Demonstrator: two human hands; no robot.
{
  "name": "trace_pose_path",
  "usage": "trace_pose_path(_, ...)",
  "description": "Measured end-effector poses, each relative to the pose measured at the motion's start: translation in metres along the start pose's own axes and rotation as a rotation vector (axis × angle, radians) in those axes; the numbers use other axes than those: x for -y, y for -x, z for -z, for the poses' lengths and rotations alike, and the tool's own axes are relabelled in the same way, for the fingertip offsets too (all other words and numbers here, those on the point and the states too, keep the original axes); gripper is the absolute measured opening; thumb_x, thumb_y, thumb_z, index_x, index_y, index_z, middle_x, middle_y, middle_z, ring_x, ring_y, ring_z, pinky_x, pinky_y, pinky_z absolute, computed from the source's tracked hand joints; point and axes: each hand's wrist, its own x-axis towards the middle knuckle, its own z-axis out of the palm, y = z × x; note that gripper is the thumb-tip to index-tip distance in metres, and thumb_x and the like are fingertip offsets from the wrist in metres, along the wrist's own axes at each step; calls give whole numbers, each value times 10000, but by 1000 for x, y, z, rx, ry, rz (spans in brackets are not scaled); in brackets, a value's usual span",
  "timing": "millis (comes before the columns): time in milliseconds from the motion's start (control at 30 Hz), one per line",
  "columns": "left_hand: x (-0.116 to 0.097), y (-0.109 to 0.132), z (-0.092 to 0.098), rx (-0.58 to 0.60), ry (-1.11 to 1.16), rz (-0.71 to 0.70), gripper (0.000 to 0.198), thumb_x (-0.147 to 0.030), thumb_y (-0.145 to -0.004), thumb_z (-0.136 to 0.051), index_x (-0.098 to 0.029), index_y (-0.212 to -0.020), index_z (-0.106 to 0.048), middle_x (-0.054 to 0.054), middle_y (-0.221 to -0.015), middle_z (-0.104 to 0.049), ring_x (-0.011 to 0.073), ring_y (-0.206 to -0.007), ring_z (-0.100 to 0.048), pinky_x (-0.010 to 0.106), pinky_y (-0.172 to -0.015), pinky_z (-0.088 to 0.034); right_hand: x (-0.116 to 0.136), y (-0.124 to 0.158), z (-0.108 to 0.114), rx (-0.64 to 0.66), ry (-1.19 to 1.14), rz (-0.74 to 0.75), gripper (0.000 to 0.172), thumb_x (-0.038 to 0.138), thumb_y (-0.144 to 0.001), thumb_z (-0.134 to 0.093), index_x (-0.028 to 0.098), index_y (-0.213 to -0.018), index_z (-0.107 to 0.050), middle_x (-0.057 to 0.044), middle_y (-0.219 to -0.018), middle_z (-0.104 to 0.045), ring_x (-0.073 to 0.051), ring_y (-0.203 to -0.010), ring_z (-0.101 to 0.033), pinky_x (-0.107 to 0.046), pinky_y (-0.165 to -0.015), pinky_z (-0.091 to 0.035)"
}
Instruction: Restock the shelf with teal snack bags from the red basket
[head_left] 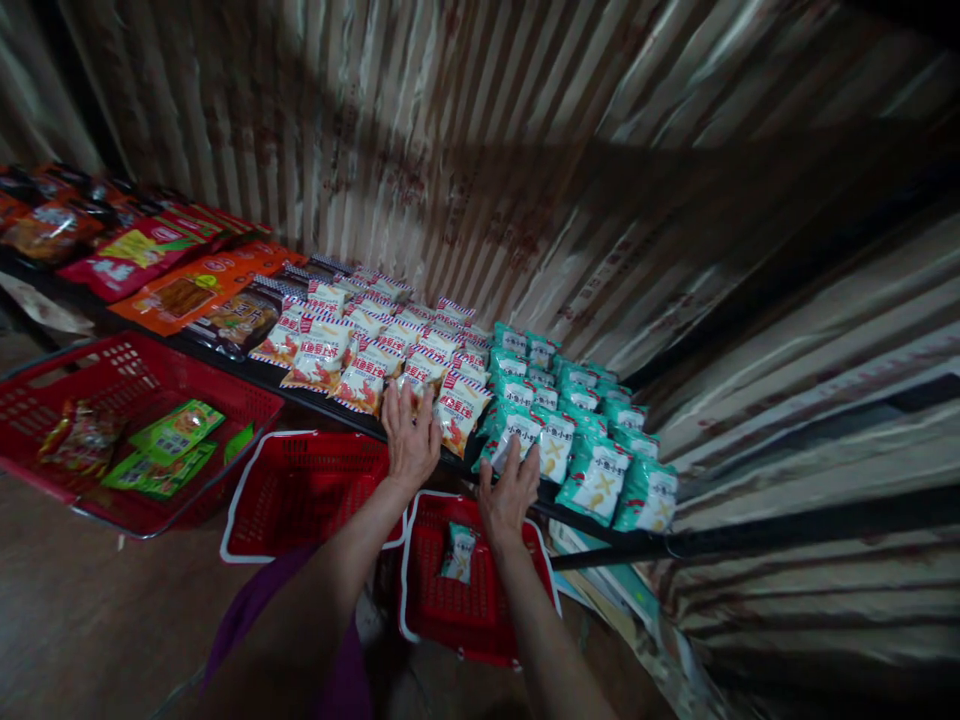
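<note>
My left hand [411, 437] rests with spread fingers against the front of a white snack bag [420, 368] with red lettering and a striped top edge. Several more bags of that kind stand in rows around it. To the right, my right hand [510, 495] touches the front of a green-and-white snack bag [517, 428], its fingers apart. Rows of matching green bags [598, 478] fill the right end of the shelf. Below my right hand, one green bag [459, 553] lies in a red basket [427, 610] with a white rim.
The narrow black shelf [352, 418] runs along a corrugated wall [465, 180]. Orange, pink and dark snack packs [191, 290] line its left part. Underneath are another red basket [262, 500] and a larger one [247, 395] holding green packets [169, 450]. A dark bar [787, 528] extends right.
</note>
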Motion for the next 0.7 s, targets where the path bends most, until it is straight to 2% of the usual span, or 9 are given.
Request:
trace_pose_path(100,-16,16,2,100,71,-127,461,-188,-885,-436,-175,-1346,-442,142,-1515,-264,306,-1433,-70,541,-1088,-273,-3,-1,0,16,-30,35,631,497,-903,-352,199,-1455,-287,-200,-1514,-204,-372,-1350,-259,-591,-964,-361)
trace_pose_path(200,-30,33,4,249,113,-275,440,-176,-879,-428,-162,-1316,-476,140,-1480,-339,294,-1431,-103,504,-1065,-334,-3,-3,0,13,-60,42,606,494,-911,-337,211,-1447,-306,-187,-1521,-198,-358,-1358,-250,-585,-981,-345)
trace_pose_path(300,-38,45,4,350,131,-385,443,-170,-874,-430,-175,-1312,-488,114,-1462,-380,274,-1433,-103,493,-1087,-316,-2,-4,-2,14,-90,32,591,474,-919,-322,218,-1451,-294,-183,-1524,-191,-351,-1362,-244,-579,-980,-343)
trace_pose_path(433,-39,49,-1,369,101,-416,472,-167,-873,-431,-185,-1343,-464,105,-1448,-406,268,-1432,-113,506,-1113,-270,-9,-5,-4,28,-111,81,561,425,-921,-332,265,-1456,-279,-140,-1542,-166,-343,-1371,-227,-568,-983,-346)
trace_pose_path(700,-39,51,-20,388,28,-398,520,-194,-882,-457,-276,-1392,-398,71,-1496,-335,291,-1426,-136,542,-1103,-240,-24,-10,-5,76,-164,222,554,309,-920,-361,305,-1462,-244,-97,-1558,-142,-297,-1403,-196,-547,-1022,-339)
